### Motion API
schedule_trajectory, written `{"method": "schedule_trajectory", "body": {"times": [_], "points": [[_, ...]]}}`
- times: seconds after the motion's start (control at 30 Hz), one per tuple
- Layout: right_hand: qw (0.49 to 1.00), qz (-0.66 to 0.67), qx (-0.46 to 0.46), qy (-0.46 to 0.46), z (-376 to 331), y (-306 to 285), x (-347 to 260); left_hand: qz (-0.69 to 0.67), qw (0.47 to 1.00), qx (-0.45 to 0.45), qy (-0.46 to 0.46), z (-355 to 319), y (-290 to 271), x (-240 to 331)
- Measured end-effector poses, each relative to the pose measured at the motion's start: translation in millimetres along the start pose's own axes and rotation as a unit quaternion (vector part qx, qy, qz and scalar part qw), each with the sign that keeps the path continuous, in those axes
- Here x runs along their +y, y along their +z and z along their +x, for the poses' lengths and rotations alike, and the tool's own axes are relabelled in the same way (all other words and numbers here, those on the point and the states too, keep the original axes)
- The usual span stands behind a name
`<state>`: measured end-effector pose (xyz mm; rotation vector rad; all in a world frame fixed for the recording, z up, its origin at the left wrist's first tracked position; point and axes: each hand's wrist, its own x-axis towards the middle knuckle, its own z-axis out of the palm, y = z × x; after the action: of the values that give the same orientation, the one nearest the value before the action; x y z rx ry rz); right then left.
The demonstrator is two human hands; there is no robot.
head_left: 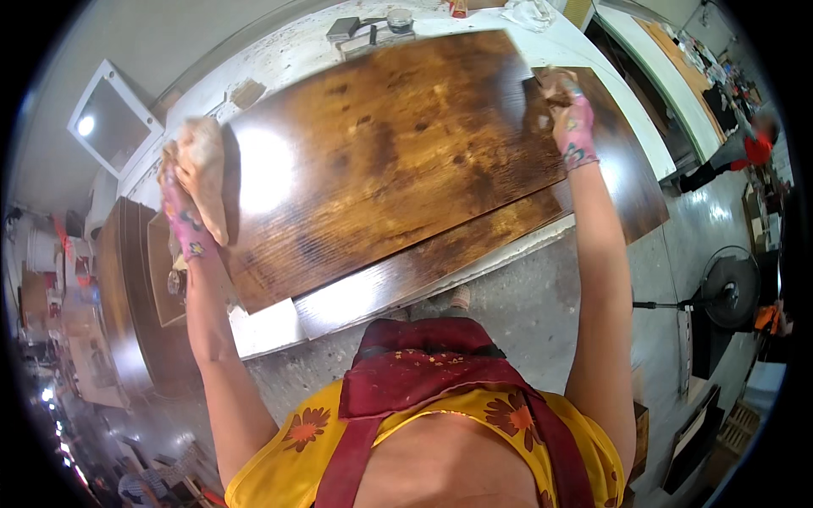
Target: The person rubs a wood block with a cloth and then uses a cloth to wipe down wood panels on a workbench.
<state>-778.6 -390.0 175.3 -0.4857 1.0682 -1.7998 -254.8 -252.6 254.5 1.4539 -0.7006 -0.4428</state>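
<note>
Dark-stained wood fills the middle of the view: a large brown board lies flat on a white, paint-flecked tabletop, stacked on a second stained panel whose edges show at the right and near sides. Its surface is glossy and catches the light, so it seems wet with stain or finish.

The left hand, in a pink patterned glove, is at the board's left edge, its grip closed around a bunched beige rag pressed where the wood meets the tabletop. The right hand, gloved alike, reaches to the far right edge, its grip closed on a smaller brownish wad of cloth. With one hand at each end, the arms span the whole board, which probably lets both edges be wiped or steadied at once.

At the far end of the tabletop lie a grey flat block and a small round tin. More dark panels are stacked at the left. Well off to the right a person in red bends at another bench, and a floor fan stands nearer.
</note>
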Motion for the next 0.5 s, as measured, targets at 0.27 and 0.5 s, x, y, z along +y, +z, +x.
{"method": "schedule_trajectory", "body": {"times": [0.27,0.5], "points": [[0.973,0.168,-0.096,-0.126,10,24,-84,-0.323,0.917,-0.143,0.187,-10,-113,23],[0.94,0.043,-0.3,-0.154,-29,-54,-65,-0.309,0.903,-0.165,0.249,-152,-66,39]]}}
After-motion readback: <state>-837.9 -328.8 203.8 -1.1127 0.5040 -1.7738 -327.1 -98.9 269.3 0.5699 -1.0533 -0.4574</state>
